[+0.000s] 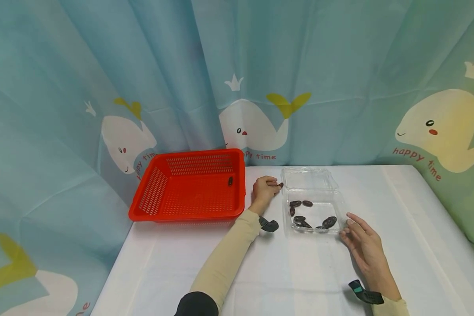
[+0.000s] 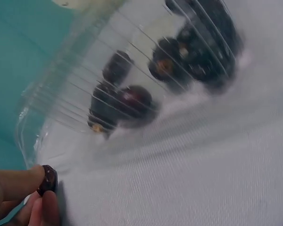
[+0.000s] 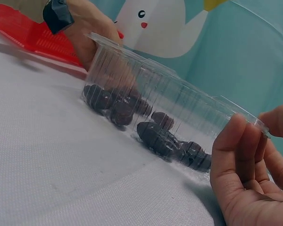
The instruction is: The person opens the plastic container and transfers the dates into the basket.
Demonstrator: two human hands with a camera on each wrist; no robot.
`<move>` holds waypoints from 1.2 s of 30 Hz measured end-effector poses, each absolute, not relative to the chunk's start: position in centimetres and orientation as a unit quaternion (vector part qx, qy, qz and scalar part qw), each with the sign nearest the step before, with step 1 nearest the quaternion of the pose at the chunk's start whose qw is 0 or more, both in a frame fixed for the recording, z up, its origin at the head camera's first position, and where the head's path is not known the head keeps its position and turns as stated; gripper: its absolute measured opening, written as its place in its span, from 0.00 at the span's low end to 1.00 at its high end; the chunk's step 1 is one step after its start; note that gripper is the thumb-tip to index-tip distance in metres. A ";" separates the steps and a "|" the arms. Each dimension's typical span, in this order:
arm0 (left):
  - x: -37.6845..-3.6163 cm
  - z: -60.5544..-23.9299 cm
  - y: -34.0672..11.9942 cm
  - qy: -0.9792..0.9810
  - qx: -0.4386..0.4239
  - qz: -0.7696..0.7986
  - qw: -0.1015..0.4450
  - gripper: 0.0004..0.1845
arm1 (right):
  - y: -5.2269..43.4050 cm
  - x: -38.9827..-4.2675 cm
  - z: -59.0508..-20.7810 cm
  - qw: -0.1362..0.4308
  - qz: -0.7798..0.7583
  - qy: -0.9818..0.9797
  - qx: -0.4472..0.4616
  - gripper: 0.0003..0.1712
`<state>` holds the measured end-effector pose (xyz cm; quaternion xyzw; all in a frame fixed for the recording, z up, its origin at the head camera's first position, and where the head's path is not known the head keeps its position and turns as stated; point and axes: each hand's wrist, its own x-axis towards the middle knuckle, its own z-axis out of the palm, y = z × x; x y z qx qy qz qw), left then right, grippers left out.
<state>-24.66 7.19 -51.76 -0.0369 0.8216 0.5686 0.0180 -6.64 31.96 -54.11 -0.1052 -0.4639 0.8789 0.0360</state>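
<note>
My left hand (image 1: 263, 191) pinches a dark date (image 2: 48, 180) between thumb and fingertips, just left of the hinge of the clear plastic box (image 1: 317, 231). With the thumb and fingers of my right hand (image 1: 364, 245), I grip the box's near right corner at the rim. The box lies with its lid (image 1: 306, 179) folded back flat behind it. Inside it are several more dark dates (image 1: 329, 222), gathered along the near side and the left side. In the right wrist view, the dates (image 3: 158, 140) show through the ribbed clear wall.
To the left of my left arm, a red plastic basket (image 1: 199, 217) stands on the white table (image 1: 284, 272). One date (image 1: 231, 181) lies in the basket near its right wall. A blue curtain (image 1: 332, 52) with printed whales hangs behind the table.
</note>
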 end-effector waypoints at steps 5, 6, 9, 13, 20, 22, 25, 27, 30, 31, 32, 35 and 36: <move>-25.0 -52.0 7.3 0.862 -0.011 0.507 0.018 0.12 | 31.9 -6.7 -54.2 0.037 0.874 -0.473 -0.107 0.15; -25.1 -52.1 7.3 0.866 -0.011 0.499 0.019 0.12 | 31.9 -6.7 -54.2 0.038 0.874 -0.473 -0.107 0.15; -25.4 -52.4 7.5 0.878 -0.013 0.477 0.015 0.09 | 31.9 -6.7 -54.2 0.037 0.874 -0.473 -0.107 0.15; -25.8 -52.7 7.6 0.889 -0.016 0.458 0.007 0.05 | 31.9 -6.7 -54.2 0.035 0.872 -0.475 -0.112 0.15; -25.6 -52.6 7.6 0.888 -0.021 0.460 -0.008 0.04 | 32.0 -6.6 -54.1 0.033 0.872 -0.475 -0.113 0.15; -25.5 -52.5 7.5 0.884 -0.026 0.467 -0.008 0.04 | 31.9 -6.6 -54.1 0.033 0.872 -0.476 -0.112 0.15; -25.2 -52.1 7.4 0.876 -0.034 0.480 -0.010 0.04 | 31.9 -6.6 -54.2 0.033 0.872 -0.476 -0.112 0.15; -25.1 -51.8 7.5 0.869 -0.045 0.494 -0.009 0.04 | 31.9 -6.6 -54.2 0.034 0.870 -0.479 -0.111 0.15; -24.8 -51.2 7.8 0.838 -0.066 0.542 -0.001 0.06 | 31.9 -6.6 -54.2 0.035 0.872 -0.477 -0.107 0.15; -24.7 -51.0 7.9 0.820 -0.074 0.568 0.007 0.07 | 31.9 -6.6 -54.2 0.035 0.872 -0.477 -0.105 0.15; -24.6 -50.7 8.0 0.800 -0.083 0.594 0.014 0.07 | 31.9 -6.6 -54.2 0.035 0.873 -0.475 -0.104 0.15; -24.5 -50.0 8.4 0.734 -0.107 0.670 0.028 0.09 | 31.9 -6.7 -54.2 0.033 0.873 -0.474 -0.105 0.15; -24.4 -49.8 8.4 0.712 -0.114 0.692 0.033 0.09 | 31.9 -6.7 -54.2 0.033 0.873 -0.474 -0.107 0.15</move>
